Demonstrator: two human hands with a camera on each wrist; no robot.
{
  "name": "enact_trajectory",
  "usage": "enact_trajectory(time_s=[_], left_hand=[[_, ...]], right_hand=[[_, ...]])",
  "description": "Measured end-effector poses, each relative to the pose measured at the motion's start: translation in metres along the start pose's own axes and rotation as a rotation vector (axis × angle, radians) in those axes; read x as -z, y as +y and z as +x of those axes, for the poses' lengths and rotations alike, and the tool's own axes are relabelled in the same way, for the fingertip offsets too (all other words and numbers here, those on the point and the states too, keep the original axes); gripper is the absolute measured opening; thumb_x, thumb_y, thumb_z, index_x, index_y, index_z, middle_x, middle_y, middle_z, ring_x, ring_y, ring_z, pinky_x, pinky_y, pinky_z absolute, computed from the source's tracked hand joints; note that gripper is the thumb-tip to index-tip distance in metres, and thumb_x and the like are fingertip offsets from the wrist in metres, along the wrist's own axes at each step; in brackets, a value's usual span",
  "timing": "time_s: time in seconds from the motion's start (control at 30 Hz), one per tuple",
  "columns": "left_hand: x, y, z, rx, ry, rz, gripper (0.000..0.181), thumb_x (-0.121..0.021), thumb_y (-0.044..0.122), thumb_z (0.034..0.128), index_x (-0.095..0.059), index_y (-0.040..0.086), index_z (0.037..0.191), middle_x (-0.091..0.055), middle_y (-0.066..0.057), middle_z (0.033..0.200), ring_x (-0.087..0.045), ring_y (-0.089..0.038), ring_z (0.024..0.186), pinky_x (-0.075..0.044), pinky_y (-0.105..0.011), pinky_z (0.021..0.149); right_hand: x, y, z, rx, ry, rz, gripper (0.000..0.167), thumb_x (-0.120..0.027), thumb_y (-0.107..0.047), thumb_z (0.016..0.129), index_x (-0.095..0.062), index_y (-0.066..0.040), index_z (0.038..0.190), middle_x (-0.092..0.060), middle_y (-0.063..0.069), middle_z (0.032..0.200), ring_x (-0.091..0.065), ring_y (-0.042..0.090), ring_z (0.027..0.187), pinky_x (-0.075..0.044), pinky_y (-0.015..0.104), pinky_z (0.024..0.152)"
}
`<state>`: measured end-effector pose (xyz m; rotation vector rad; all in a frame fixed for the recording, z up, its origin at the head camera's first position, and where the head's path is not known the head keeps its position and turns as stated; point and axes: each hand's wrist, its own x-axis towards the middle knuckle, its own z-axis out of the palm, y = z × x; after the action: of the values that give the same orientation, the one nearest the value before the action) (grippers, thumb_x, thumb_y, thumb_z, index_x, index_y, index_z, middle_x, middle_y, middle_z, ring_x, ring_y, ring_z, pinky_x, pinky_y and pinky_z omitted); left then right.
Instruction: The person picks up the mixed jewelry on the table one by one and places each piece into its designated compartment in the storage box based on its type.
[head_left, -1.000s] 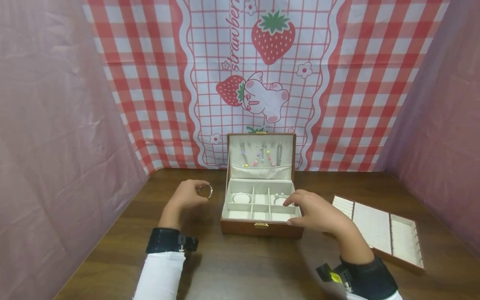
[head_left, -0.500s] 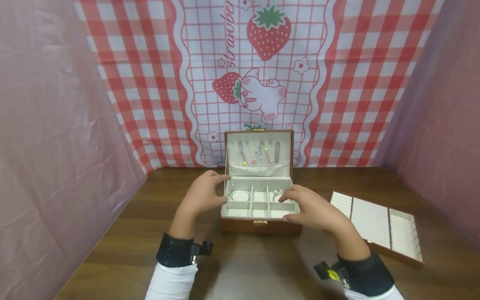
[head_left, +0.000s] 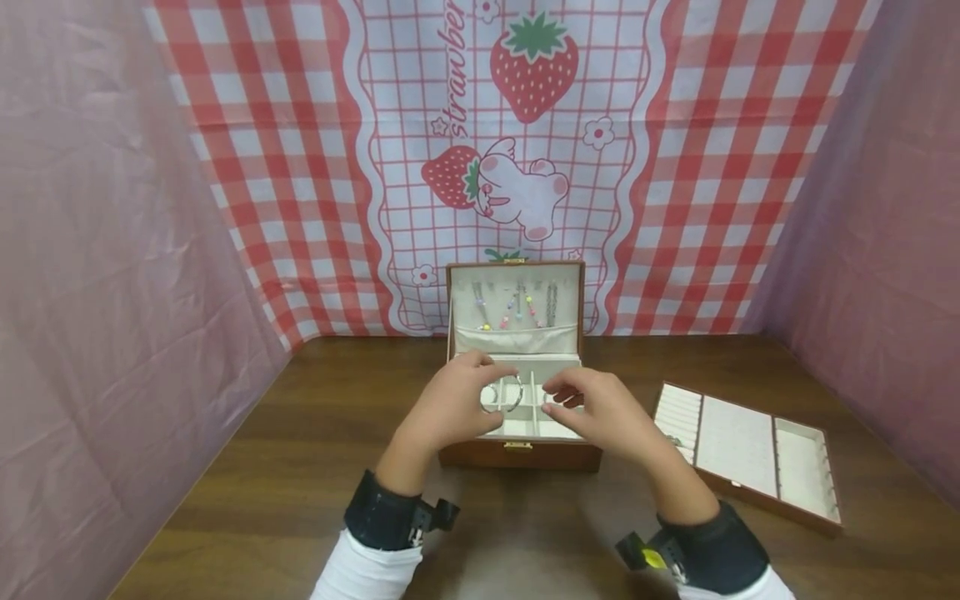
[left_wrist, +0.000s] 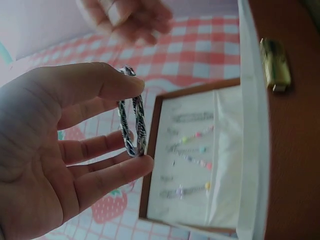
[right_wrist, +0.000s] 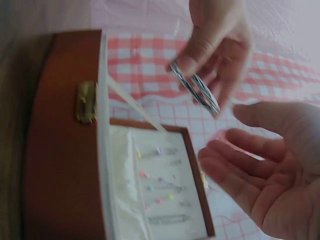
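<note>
My left hand pinches a silvery twisted bangle between thumb and fingertips, above the left and middle compartments of a brown jewellery box. My right hand hovers over the box's right side, its fingers loosely bent and nothing between them. A small gap separates the bangle from the right fingertips in the right wrist view. The box stands open with cream-lined compartments. Another bangle lies in the left one, partly behind my left hand. My right hand covers most of the right compartments.
Several necklaces, some with coloured beads, hang inside the raised lid. A shallow cream-lined tray with ring rolls lies on the wooden table at the right. A red checked strawberry cloth hangs behind.
Carrying the bangle, my left hand has come in from the table at the left to over the box. My right hand has shifted slightly left, near the bangle.
</note>
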<state>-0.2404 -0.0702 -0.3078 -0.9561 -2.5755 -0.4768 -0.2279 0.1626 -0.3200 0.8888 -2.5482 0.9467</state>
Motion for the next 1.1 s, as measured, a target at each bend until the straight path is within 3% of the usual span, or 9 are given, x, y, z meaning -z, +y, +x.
enact_trajectory(time_s=[0.17, 0.37, 0.5, 0.7, 0.8, 0.9, 1.0, 1.1], left_hand=[[-0.006, 0.011, 0.001, -0.072, 0.043, 0.013, 0.055, -0.083, 0.019, 0.0724, -0.067, 0.018, 0.125, -0.059, -0.005, 0.106, -0.057, -0.020, 0.096, -0.050, -0.034, 0.078], [-0.013, 0.018, 0.004, -0.154, 0.117, 0.060, 0.053, -0.083, 0.020, 0.0729, -0.068, 0.017, 0.123, -0.060, -0.006, 0.106, -0.057, -0.021, 0.097, -0.050, -0.034, 0.082], [-0.015, 0.020, 0.004, -0.149, 0.116, 0.065, 0.052, -0.083, 0.021, 0.0741, -0.068, 0.018, 0.124, -0.060, -0.006, 0.109, -0.056, -0.021, 0.100, -0.050, -0.032, 0.083], [-0.016, 0.021, 0.005, -0.145, 0.103, 0.051, 0.054, -0.082, 0.021, 0.0771, -0.065, 0.020, 0.129, -0.060, -0.006, 0.115, -0.056, -0.021, 0.103, -0.051, -0.032, 0.084], [-0.015, 0.018, 0.005, -0.137, 0.088, -0.087, 0.055, -0.082, 0.017, 0.0771, -0.064, 0.016, 0.129, -0.060, -0.006, 0.119, -0.056, -0.020, 0.107, -0.051, -0.031, 0.087], [-0.011, 0.012, 0.004, -0.079, 0.081, -0.337, 0.054, -0.082, 0.013, 0.0775, -0.064, 0.010, 0.128, -0.060, -0.007, 0.123, -0.057, -0.020, 0.110, -0.053, -0.028, 0.085], [-0.006, 0.006, 0.004, 0.043, 0.106, -0.620, 0.049, -0.081, 0.009, 0.0795, -0.065, 0.006, 0.126, -0.062, -0.010, 0.123, -0.060, -0.023, 0.108, -0.055, -0.027, 0.081], [-0.003, 0.001, 0.004, 0.178, 0.136, -0.822, 0.042, -0.077, 0.011, 0.0833, -0.066, 0.006, 0.123, -0.065, -0.010, 0.120, -0.064, -0.022, 0.103, -0.056, -0.029, 0.079]], right_hand=[[-0.007, -0.005, 0.003, -0.177, 0.036, 0.235, 0.031, -0.071, -0.014, 0.090, -0.065, 0.002, 0.116, -0.071, 0.007, 0.096, -0.068, 0.021, 0.084, -0.057, 0.037, 0.073], [-0.008, -0.009, 0.004, -0.363, 0.062, 0.507, 0.026, -0.068, -0.005, 0.091, -0.064, 0.011, 0.111, -0.070, 0.021, 0.091, -0.070, 0.028, 0.075, -0.059, 0.036, 0.068], [-0.009, -0.010, 0.005, -0.421, 0.105, 0.592, 0.022, -0.067, 0.000, 0.090, -0.064, 0.014, 0.106, -0.070, 0.025, 0.090, -0.071, 0.026, 0.072, -0.059, 0.034, 0.066], [-0.009, -0.010, 0.007, -0.458, 0.143, 0.617, 0.020, -0.067, 0.001, 0.089, -0.064, 0.015, 0.101, -0.070, 0.021, 0.086, -0.069, 0.018, 0.066, -0.059, 0.033, 0.065], [-0.008, -0.010, 0.007, -0.472, 0.153, 0.627, 0.021, -0.067, 0.001, 0.088, -0.063, 0.016, 0.102, -0.071, 0.019, 0.085, -0.069, 0.018, 0.065, -0.059, 0.034, 0.065], [-0.006, -0.011, 0.007, -0.483, 0.173, 0.640, 0.022, -0.068, 0.000, 0.088, -0.063, 0.016, 0.103, -0.071, 0.018, 0.085, -0.069, 0.019, 0.066, -0.059, 0.034, 0.065], [-0.005, -0.011, 0.006, -0.484, 0.193, 0.668, 0.025, -0.067, 0.000, 0.089, -0.061, 0.017, 0.106, -0.071, 0.019, 0.087, -0.069, 0.019, 0.066, -0.059, 0.035, 0.066], [-0.004, -0.012, 0.006, -0.482, 0.212, 0.699, 0.025, -0.067, 0.000, 0.090, -0.060, 0.018, 0.106, -0.071, 0.021, 0.088, -0.069, 0.018, 0.066, -0.059, 0.035, 0.066]])
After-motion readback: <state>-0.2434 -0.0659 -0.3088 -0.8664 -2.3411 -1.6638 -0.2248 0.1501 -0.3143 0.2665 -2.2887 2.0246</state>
